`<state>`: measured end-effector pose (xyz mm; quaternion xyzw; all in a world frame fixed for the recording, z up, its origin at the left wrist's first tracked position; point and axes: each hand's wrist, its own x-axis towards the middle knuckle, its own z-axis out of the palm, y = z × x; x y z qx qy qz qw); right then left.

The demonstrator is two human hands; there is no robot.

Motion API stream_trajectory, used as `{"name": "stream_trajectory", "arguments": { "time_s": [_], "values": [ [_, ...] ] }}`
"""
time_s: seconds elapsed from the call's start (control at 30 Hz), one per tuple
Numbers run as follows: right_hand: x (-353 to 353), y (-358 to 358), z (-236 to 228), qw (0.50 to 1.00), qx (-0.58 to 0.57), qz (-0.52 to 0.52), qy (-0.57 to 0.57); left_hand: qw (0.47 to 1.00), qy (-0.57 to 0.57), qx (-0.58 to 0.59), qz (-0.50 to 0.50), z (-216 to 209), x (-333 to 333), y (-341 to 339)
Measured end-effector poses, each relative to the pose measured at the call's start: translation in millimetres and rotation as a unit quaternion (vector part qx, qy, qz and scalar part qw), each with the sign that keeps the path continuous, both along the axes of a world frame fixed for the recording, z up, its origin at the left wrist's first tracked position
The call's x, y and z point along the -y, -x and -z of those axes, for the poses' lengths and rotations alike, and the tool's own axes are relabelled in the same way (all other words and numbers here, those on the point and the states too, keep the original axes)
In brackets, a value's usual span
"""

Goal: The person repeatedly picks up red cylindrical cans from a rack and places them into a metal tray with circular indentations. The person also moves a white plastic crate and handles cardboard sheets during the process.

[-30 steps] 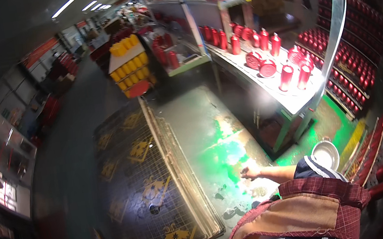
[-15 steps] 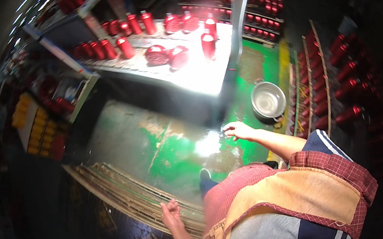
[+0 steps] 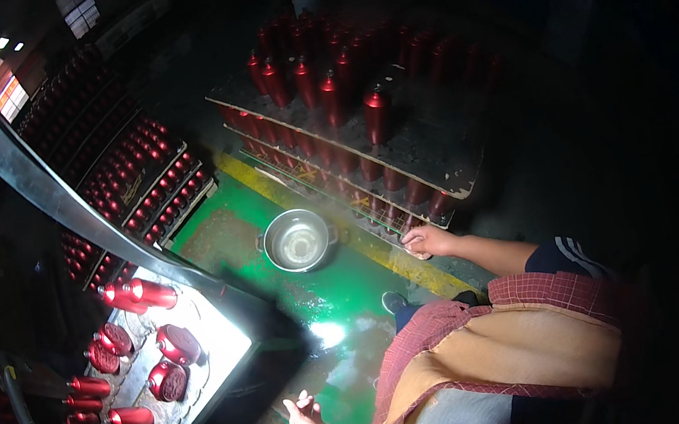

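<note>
Head view: nothing's in your grip — left hand (image 3: 304, 416) open, nearer you than the pot (image 3: 278, 246), right hand (image 3: 430, 242) loosely curled to its right. Red bottles (image 3: 333, 101) already stand on boards (image 3: 431, 132) right of it; more wait on the lit table (image 3: 220, 339) to its left.

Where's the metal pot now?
In the head view, the metal pot sits left of centre on green floor, beside the yellow stripe, left of the right hand.

The right hand (image 3: 429, 241) hangs near stacked boards (image 3: 432, 158) of red bottles (image 3: 332, 101), the left hand (image 3: 304, 416) near a lit table (image 3: 220, 339).
</note>
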<state>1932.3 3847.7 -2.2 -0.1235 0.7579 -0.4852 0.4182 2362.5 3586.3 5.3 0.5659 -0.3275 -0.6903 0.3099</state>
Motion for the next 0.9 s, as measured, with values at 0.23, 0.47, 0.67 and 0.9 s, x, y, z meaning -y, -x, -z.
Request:
{"name": "stream_trajectory", "arguments": {
  "time_s": [0.23,0.47,0.67,0.9],
  "values": [
    [-31,79,1,0.960,-0.162,0.155,0.168,0.978,-0.005,-0.003,0.209,14,13,191],
    [25,230,-61,0.877,-0.379,0.242,0.171,0.912,0.104,-0.128,0.375,-51,37,428],
    [53,290,-71,0.859,-0.480,0.167,0.060,0.852,0.299,-0.141,0.406,-96,63,630],
    [84,325,-68,0.842,-0.483,0.230,0.069,0.702,0.511,-0.034,0.496,-95,63,779]
  ]
}}
